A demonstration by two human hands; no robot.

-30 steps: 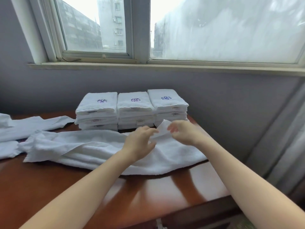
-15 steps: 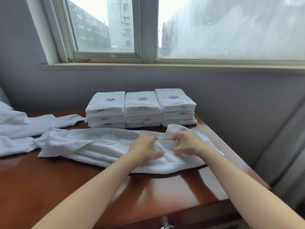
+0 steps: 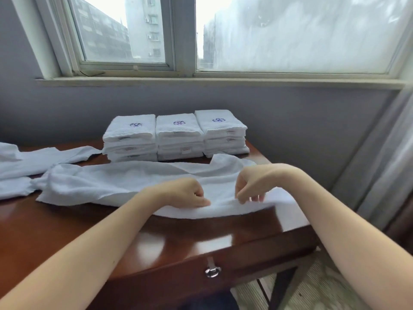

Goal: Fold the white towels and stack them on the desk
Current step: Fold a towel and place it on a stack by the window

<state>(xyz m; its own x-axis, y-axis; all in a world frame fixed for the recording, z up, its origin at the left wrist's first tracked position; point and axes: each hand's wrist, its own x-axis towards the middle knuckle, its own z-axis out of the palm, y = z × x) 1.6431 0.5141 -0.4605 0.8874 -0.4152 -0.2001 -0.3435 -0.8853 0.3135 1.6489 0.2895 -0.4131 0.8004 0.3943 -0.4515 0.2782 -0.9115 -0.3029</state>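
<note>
On my feed, left hand (image 3: 185, 193) and right hand (image 3: 252, 184) are both curled, each pinching the near edge of the towel (image 3: 111, 182) in front of the folded stacks (image 3: 178, 135).

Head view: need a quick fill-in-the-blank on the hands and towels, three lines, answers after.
1. The left hand and right hand both pinch one long white ___.
2. Behind it, ___ stacks of folded towels stand side by side.
3. More unfolded towels lie at the desk's ___ end.
Missing words: towel; three; left.
</note>
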